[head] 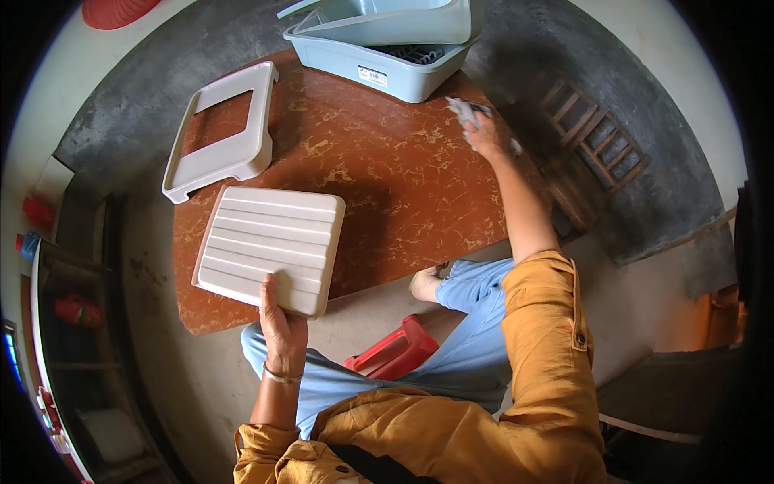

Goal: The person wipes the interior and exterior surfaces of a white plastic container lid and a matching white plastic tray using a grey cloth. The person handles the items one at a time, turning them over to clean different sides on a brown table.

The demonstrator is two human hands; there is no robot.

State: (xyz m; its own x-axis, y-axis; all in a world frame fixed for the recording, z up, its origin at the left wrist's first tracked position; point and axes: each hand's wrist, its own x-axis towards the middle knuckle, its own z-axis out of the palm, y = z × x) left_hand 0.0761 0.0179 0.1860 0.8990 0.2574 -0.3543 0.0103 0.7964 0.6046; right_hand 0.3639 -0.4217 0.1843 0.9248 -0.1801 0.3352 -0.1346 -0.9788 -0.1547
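Observation:
My left hand [283,333] grips the near edge of a ribbed, off-white plastic panel [272,242], thumb on top and fingers underneath. The panel is over the near left part of a brown-red marbled tabletop [411,175]. At the table's right side, my right hand [488,134] holds a crumpled grey-white cloth [464,111] against or just above the surface; contact cannot be told. An off-white plastic frame [261,115] with a rectangular opening lies on the table beyond the panel, at the left.
A pale blue plastic basin [387,69] with a label stands at the table's far edge, another blue piece [411,24] tilted in it. A wooden ladder-like chair back [595,136] is right of the table. Below are a red plastic stool [402,351] and my knees. Shelving [84,366] stands at the left.

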